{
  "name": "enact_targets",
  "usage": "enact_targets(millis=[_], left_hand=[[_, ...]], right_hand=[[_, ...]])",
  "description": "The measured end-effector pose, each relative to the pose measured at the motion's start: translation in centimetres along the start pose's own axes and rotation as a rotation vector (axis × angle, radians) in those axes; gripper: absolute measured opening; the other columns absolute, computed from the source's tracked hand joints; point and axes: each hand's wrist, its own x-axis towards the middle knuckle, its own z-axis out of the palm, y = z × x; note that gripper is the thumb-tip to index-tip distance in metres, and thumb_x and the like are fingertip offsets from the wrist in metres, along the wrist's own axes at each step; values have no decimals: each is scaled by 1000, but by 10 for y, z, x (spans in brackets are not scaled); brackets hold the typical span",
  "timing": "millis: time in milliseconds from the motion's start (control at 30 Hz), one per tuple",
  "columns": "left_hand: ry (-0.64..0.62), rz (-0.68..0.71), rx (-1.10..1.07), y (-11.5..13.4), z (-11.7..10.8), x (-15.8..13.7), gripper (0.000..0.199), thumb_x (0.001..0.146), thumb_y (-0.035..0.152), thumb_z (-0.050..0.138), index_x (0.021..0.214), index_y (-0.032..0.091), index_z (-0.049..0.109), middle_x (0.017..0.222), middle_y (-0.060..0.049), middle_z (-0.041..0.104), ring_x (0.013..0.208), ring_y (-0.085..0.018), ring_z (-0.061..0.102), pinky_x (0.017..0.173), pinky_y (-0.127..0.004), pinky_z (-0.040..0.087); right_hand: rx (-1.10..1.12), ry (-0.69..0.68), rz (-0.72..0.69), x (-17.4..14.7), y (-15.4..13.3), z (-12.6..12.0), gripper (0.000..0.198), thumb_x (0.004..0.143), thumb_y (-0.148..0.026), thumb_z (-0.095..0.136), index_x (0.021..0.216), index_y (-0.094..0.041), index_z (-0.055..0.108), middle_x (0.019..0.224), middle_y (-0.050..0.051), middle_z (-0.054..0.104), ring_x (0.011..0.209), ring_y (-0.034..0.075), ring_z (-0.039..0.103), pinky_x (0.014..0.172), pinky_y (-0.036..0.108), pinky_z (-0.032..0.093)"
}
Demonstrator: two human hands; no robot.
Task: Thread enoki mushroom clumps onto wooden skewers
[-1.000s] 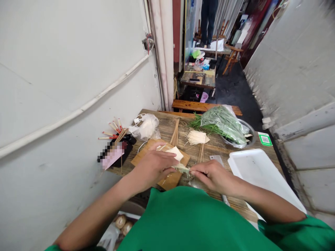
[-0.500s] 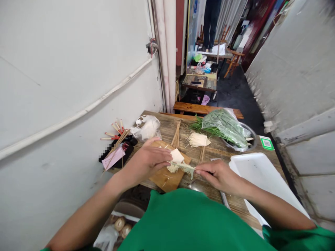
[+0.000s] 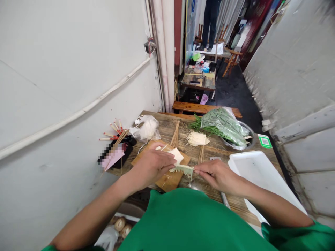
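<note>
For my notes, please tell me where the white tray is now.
In the head view, the white tray lies on the right side of the table, to the right of the right hand, nearer the camera than the bowl.

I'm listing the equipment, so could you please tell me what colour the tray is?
The tray is white; it shows best in the head view.

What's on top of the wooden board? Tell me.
On the wooden board: a pale square sheet and thin pale scraps. The left hand covers part; anything beneath is hidden.

Board (image 3: 170, 180) left on table (image 3: 163, 127) — tray (image 3: 261, 174) right, greens (image 3: 222, 126) behind.
</note>
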Motion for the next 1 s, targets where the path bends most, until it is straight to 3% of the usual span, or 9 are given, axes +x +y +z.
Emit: enact_targets(millis=[133,300,567,667,733,800,867,900,1000], left_hand=[[12,60,-29,0,3,1,14,85,23,56,96,23,65,96,-1,74,96,-17,65,104,-41,22],[-2,59,-82,2,8,2,16,87,23,52,81,20,67,83,-1,75,84,-15,68,94,-34,34],[-60,47,-116,3,13,-2,20,88,25,49,84,22,68,83,-1,74,80,-15,68,88,-31,40],[-81,22,-92,-3,9,-3,18,87,27,51,95,25,67,100,-3,72,93,-16,66,95,-34,36],[15,-64,-52,-9,5,-3,33,81,35,60,113,26,60,119,-6,64,110,-21,58,101,-40,31],[267,-270,-101,-15,5,-3,50,73,41,68,119,25,57,126,-8,59,118,-25,52,105,-44,27],[535,-529,-323,-22,14,-1,39,72,42,67,105,23,66,114,-7,66,112,-27,55,104,-43,29],[605,-641,-499,-26,21,1,31,73,42,66,96,21,69,106,-7,70,107,-26,58,103,-42,32],[598,-737,-738,-36,49,10,38,80,45,55,102,16,66,97,-10,72,96,-27,65,91,-42,46]], right_hand=[[-19,-18,0,0,-1,-1,29,93,-23,38,79,-15,61,62,2,56,57,11,50,55,21,33],[4,-30,-16,-2,0,-1,28,94,-24,38,84,-14,62,65,3,59,58,11,51,56,21,33],[47,-103,14,-5,0,-2,30,93,-24,37,72,-15,56,59,0,51,55,10,45,55,21,30],[96,-87,53,-4,2,0,28,92,-23,39,72,-15,58,59,-1,49,55,10,44,55,21,31],[155,14,131,2,7,7,28,90,-26,41,71,-15,59,57,-1,49,53,10,43,53,21,30],[282,190,249,12,14,18,27,87,-30,46,73,-15,62,56,-1,49,52,10,42,51,21,30],[452,361,342,26,22,32,25,82,-35,52,76,-14,65,54,-2,50,51,11,43,49,21,31],[494,412,358,34,25,40,27,81,-37,52,75,-14,65,53,-2,50,50,11,42,48,21,31],[560,499,371,57,36,67,29,82,-39,49,75,-14,63,54,-1,51,50,11,44,48,21,34]])
